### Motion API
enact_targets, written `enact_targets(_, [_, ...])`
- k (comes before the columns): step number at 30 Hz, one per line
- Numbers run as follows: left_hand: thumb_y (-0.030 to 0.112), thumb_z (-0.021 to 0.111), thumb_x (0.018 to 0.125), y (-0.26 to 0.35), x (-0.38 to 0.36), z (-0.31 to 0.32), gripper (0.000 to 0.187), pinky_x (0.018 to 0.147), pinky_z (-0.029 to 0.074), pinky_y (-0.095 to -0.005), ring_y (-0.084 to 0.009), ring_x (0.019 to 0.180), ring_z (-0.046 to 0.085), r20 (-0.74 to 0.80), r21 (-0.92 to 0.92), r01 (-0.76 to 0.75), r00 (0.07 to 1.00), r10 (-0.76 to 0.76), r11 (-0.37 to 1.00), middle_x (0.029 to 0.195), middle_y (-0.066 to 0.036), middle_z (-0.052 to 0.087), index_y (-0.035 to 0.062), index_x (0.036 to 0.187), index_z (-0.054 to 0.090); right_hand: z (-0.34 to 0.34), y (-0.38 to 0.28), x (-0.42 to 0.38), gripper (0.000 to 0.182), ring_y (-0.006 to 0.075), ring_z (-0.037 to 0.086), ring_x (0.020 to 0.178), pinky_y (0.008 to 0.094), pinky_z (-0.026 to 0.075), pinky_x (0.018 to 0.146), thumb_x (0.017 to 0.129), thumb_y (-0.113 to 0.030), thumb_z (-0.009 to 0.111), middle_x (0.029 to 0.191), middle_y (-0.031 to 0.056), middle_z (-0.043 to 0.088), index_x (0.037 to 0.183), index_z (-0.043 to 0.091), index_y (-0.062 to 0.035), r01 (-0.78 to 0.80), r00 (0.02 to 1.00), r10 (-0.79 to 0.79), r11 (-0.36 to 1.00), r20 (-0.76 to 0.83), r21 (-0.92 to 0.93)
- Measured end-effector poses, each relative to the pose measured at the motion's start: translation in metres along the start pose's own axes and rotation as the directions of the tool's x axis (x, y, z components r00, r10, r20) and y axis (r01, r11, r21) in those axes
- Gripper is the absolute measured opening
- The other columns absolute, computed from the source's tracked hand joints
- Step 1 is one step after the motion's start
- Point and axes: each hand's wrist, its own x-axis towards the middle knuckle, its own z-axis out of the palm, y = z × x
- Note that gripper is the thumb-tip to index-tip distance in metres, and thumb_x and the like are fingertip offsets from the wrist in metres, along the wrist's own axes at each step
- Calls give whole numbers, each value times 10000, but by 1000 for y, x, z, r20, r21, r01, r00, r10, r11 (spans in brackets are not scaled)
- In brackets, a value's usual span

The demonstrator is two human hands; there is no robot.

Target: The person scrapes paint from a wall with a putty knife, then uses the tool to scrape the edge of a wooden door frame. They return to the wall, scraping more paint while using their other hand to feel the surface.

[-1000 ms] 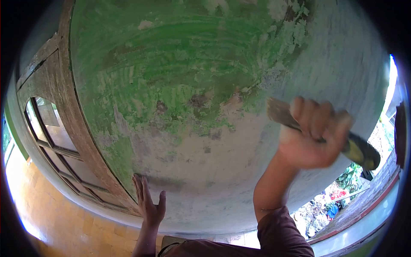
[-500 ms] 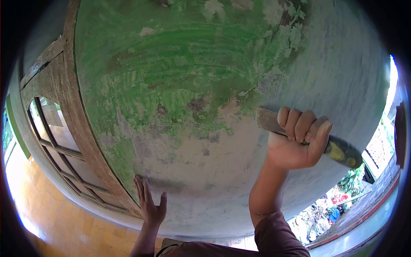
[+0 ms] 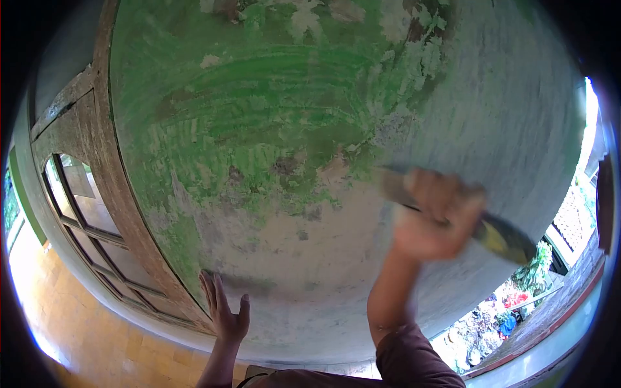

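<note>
Paint (image 3: 284, 77), green and flaky, covers much of the wall (image 3: 491, 116) toward 12 o'clock, and paler patches (image 3: 291, 233) show below it. The scraper (image 3: 497, 234) is at 3 o'clock, in the right hand (image 3: 436, 216). That hand is curled round it, with the blade (image 3: 394, 187) pointing toward 10 o'clock and the black and yellow handle (image 3: 514, 244) poking out toward 4 o'clock. Hand and blade look blurry, so I cannot tell if the blade touches the wall. At 7 o'clock, the left hand (image 3: 229, 320) holds nothing that shows. Its fingers (image 3: 221, 294) point up, its thumb (image 3: 244, 312) sticks out, and it seems to rest on the wall, close to the wooden frame (image 3: 119, 187) that runs down from 9 o'clock.

If the blade tips too steeply, its corner could dig a hole in the wall. If the hold goes loose, the scraper could slip and the knuckles could get scraped. If the left hand slides, the person could tip over.
</note>
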Motion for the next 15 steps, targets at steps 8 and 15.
enact_targets(8, [200,607,798,2,-1,2,727,1090,138,-521,-450,1359,106,-15,1,19,1000,-19,1000,1457,-290,136,-30,1388,248,-1,2,-15,304,80,225,480,275,221,521,977,-271,377,569,-25,297,705,332,-142,-364,927,304,600,218,712])
enact_targets(15, [183,610,789,1,-2,5,724,1091,134,-519,-447,1360,104,-25,-14,44,999,-44,999,1458,-287,140,-24,1387,259,-16,-23,-12,297,88,230,476,286,224,510,982,-269,335,575,-21,295,716,327,-138,-249,968,207,701,144,669])
